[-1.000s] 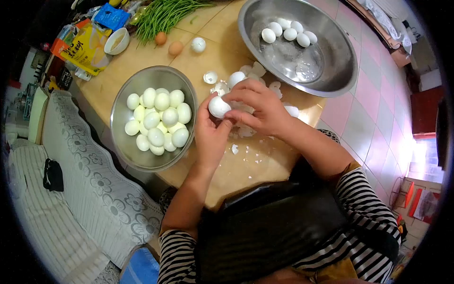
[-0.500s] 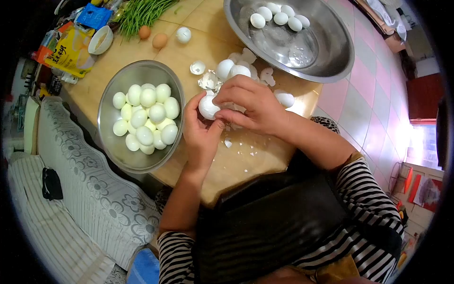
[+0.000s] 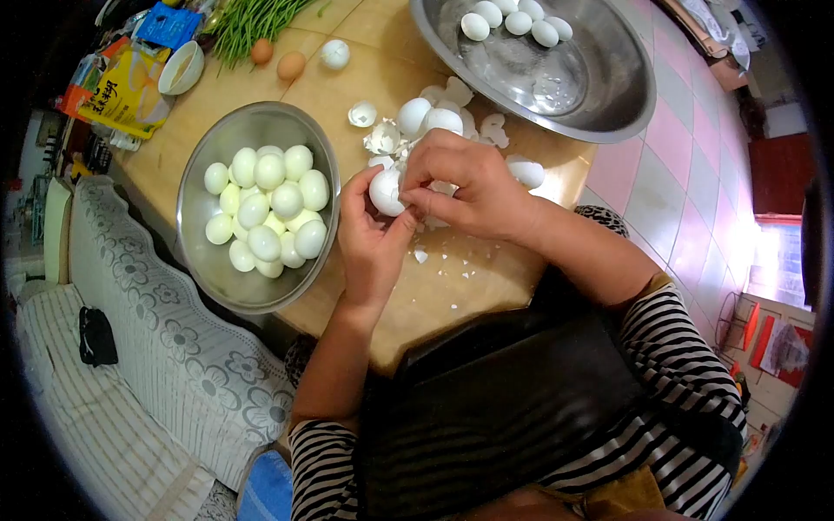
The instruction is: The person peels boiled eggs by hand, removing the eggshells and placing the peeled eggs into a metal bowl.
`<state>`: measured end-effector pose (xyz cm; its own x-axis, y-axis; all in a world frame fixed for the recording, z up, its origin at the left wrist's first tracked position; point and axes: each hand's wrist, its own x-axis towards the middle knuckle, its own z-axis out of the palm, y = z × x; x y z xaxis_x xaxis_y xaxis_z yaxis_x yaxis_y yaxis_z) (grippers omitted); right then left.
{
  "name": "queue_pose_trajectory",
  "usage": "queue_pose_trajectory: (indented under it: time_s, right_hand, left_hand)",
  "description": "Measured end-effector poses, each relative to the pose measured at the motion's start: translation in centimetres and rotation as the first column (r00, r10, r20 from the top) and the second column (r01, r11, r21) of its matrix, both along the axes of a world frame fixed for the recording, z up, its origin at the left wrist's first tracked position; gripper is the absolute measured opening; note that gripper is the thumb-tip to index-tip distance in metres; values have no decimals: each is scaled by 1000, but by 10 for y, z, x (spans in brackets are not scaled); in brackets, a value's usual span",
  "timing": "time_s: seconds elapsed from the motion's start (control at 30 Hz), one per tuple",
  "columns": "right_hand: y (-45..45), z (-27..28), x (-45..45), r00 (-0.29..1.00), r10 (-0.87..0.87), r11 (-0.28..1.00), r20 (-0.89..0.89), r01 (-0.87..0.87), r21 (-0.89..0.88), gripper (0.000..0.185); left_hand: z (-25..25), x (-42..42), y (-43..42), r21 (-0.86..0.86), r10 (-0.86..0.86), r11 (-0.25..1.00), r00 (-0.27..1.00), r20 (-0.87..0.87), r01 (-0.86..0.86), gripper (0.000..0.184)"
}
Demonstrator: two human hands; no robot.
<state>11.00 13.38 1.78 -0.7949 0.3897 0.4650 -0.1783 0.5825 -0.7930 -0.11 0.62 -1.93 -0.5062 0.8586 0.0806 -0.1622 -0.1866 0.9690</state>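
Observation:
A white egg (image 3: 387, 192) is held between the thumb and fingers of my left hand (image 3: 372, 230), above the table. Curled over it from the right, my right hand (image 3: 460, 187) pinches at the egg's shell with thumb and fingertips; what lies right under those fingertips is hidden. Behind my hands is a pile of broken eggshells (image 3: 383, 136) with white eggs (image 3: 413, 115) among them. Small shell bits (image 3: 421, 256) are scattered on the table below my right hand. To the left, a steel bowl (image 3: 201, 271) holds several peeled eggs (image 3: 265, 243).
A wide metal basin (image 3: 599, 117) with several white eggs (image 3: 475, 27) stands at the back right. Two brown eggs (image 3: 291, 66), a white egg (image 3: 335, 54), green stalks (image 3: 252, 30), a small bowl (image 3: 182, 69) and a yellow packet (image 3: 126, 91) lie on the table (image 3: 347, 334) at the back left.
Both hands stay on the egg. My right fingertips have shifted slightly over the egg's right side, and the egg has moved a little. The whole view has shifted slightly.

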Motion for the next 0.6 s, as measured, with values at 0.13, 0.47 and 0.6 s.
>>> queue_pose_trajectory:
  time_s: [0.13,0.47,0.6]
  right_hand:
    - [0,2,-1,1000,-12,998,22,11,54,10]
    - [-1,-4,0,982,-152,977,114,131,170,13]
    - [2,-4,2,963,-188,982,193,180,62,13]
  left_hand:
    - [-1,1,2,-13,8,1000,1000,0,-8,52]
    - [-5,5,1,-60,39,998,998,49,-36,51]
    - [-6,2,-1,-64,15,998,996,86,-9,48]
